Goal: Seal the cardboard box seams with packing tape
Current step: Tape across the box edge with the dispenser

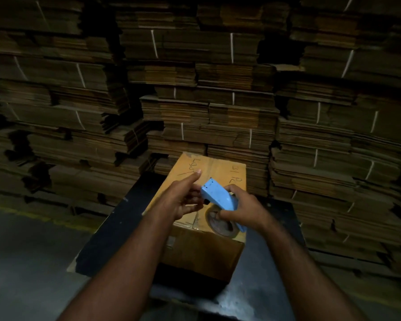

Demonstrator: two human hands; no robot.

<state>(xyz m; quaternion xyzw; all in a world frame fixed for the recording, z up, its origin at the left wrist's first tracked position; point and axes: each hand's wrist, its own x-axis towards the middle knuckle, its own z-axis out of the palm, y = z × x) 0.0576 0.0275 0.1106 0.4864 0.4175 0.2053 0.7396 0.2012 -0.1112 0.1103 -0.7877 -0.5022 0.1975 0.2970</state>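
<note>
Cardboard box (200, 205) sits closed on the dark table (125, 218) at lower centre, centre seam apparently taped, while my right hand (242, 208) grips the blue tape dispenser (218, 196) above it and my left hand (183, 198), half-open, reaches toward its front, so I judge further seams remain.

Both forearms (134, 246) are bare to the frame's edge, no sleeves showing.
</note>
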